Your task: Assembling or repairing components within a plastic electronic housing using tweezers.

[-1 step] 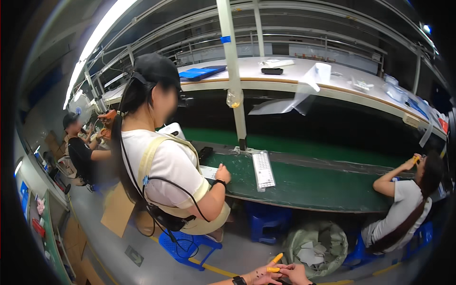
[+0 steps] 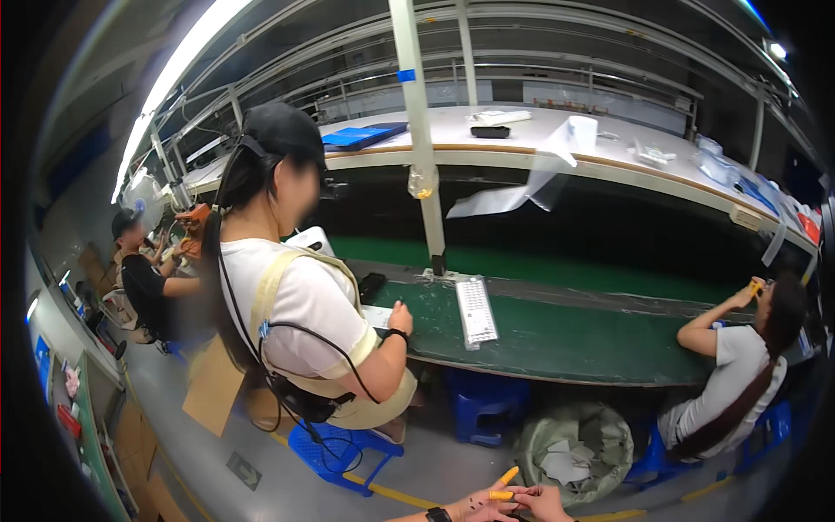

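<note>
Green workbench [image 2: 557, 339], white keyboard [image 2: 477, 311], blue stool [image 2: 335, 448]

Both hands meet at the bottom edge of the view. The left hand [image 2: 477, 505] wears a dark wristband and orange finger covers, and the right hand [image 2: 544, 503] touches its fingers.

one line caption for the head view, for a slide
Wearer's left hand and right hand, yellow-tipped fingers meeting, before seated workers at a green workbench.
</note>
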The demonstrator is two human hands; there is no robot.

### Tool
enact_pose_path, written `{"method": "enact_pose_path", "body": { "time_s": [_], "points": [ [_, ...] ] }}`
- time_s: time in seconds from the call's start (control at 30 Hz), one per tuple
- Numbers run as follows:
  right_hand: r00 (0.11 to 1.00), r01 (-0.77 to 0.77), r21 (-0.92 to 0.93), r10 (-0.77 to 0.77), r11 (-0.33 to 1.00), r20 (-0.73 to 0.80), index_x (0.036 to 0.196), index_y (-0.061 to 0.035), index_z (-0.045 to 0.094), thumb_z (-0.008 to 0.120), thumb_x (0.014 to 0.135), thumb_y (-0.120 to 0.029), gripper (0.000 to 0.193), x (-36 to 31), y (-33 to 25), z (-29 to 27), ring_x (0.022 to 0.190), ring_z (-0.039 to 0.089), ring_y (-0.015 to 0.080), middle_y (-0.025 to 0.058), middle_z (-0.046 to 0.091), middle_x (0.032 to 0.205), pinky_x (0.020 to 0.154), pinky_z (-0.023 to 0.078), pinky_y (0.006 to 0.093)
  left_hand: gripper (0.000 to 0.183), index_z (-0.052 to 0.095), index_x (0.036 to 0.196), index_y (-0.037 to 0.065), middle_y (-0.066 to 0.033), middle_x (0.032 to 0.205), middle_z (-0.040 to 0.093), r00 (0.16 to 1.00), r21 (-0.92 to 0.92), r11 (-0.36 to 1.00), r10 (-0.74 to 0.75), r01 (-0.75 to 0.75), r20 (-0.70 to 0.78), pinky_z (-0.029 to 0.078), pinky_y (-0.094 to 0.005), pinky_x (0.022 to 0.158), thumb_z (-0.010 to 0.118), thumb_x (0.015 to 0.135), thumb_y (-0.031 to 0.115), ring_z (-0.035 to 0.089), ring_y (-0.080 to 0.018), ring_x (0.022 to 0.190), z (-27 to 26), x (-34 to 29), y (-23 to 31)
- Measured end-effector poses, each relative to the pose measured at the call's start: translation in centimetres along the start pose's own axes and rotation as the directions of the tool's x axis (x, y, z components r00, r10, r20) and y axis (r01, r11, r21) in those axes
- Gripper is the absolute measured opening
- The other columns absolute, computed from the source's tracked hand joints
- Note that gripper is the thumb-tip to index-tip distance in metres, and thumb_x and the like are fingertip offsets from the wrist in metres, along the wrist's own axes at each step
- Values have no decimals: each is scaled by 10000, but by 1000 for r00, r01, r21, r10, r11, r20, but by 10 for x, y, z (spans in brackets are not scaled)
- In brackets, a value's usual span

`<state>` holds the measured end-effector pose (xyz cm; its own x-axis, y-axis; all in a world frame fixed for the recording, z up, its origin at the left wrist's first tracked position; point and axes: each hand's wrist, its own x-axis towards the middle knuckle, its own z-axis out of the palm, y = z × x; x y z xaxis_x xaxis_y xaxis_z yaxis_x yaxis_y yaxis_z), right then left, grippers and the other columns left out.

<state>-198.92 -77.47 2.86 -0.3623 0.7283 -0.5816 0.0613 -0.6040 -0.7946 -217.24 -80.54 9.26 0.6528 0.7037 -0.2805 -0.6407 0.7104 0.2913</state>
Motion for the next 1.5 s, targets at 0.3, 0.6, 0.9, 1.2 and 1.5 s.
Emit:
{"method": "enact_pose_path", "body": {
  "time_s": [0.3,0.6,0.9,1.2,1.5],
  "points": [
    [860,52,-393,-241,918,-451,776,45,622,673,729,-149,206,-98,104,-118,593,587,166,76,618,642,565,468,301,506,259,1320,94,-135,1286,409,938,180,969,-104,171,-331,411,-402,927,483,866,117,466,-303,1134,-28,39,-118],
    [757,315,290,-55,904,-651,939,51,611,582,789,-35,175,-262,175,-291,728,587,114,84,645,844,673,461,244,350,478,1163,61,-98,1062,565,815,510,636,-472,579,-336,432,-404,839,512,863,238,555,-210,956,91,256,-346],
    [304,705,41,-249,708,-919,926,25,643,616,816,-92,163,-460,95,-547,688,565,42,48,658,829,594,442,191,182,541,1044,61,-7,769,567,933,567,753,-348,335,-89,428,-218,600,474,889,130,532,-89,665,306,479,-573],
    [-158,-76,-576,-580,814,-799,878,-84,540,602,770,-152,143,-500,94,-785,713,577,343,126,577,816,611,482,406,185,514,1029,39,-41,824,561,856,521,780,-490,348,163,467,-227,586,422,882,104,554,-125,705,376,699,-746],
    [50,-15,-3,-2,1000,-999,782,-34,624,524,871,-245,250,-554,61,-1064,635,596,151,82,633,693,585,461,281,198,552,992,32,-37,857,577,640,541,493,-760,682,-114,462,-248,699,457,856,140,562,-149,826,463,914,-877]
  ]
}}
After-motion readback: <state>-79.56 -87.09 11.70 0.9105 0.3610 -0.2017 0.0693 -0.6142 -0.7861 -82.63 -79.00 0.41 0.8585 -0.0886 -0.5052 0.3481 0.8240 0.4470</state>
